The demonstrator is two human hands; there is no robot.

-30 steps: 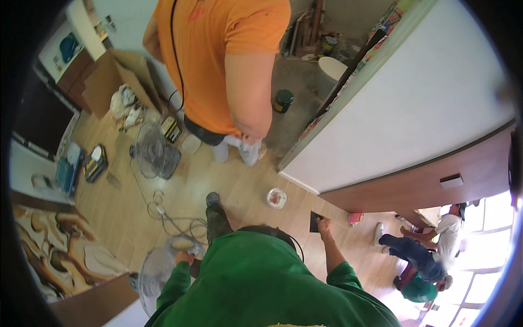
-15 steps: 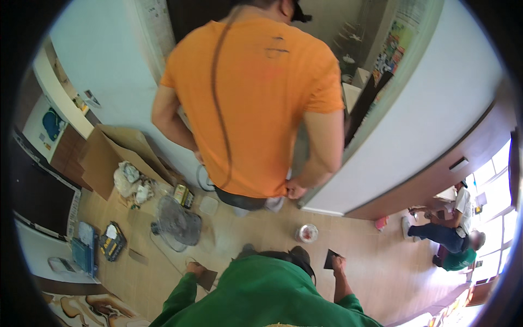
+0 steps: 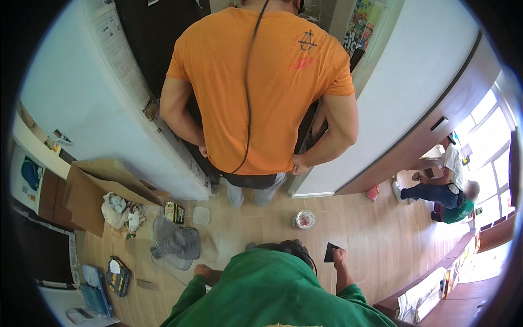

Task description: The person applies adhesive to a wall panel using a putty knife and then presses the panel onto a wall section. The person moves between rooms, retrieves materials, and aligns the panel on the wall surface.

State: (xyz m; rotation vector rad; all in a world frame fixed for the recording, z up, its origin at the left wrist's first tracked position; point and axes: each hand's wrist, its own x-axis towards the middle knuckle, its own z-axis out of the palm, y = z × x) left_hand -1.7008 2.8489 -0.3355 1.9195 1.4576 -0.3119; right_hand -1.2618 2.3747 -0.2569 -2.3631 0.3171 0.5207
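Observation:
My right hand (image 3: pixel 339 255) grips a thin, dark, rectangular sheet (image 3: pixel 329 252) by its edge, out to the right of my green-sleeved body. On the other side, my left hand (image 3: pixel 203 270) is closed and held low beside my body; what it holds, if anything, is hidden. Directly in front of me a person in an orange T-shirt (image 3: pixel 267 92) stands in the doorway, back turned, hands at the waist. On the floor between us, to the right, sits a round tub (image 3: pixel 304 219) with reddish bits in it.
At the left are an open cardboard box (image 3: pixel 90 191), a crumpled plastic bag (image 3: pixel 115 210), a floor fan (image 3: pixel 174 240), a clear square container (image 3: pixel 201 215) and a black-and-yellow tool case (image 3: pixel 117 276). White walls flank the doorway. Two other people (image 3: pixel 449 182) are by the bright windows.
My view has shifted, and the person in orange stands more squarely in the doorway. The dark sheet seen in my left hand earlier no longer shows. My right hand still holds its sheet.

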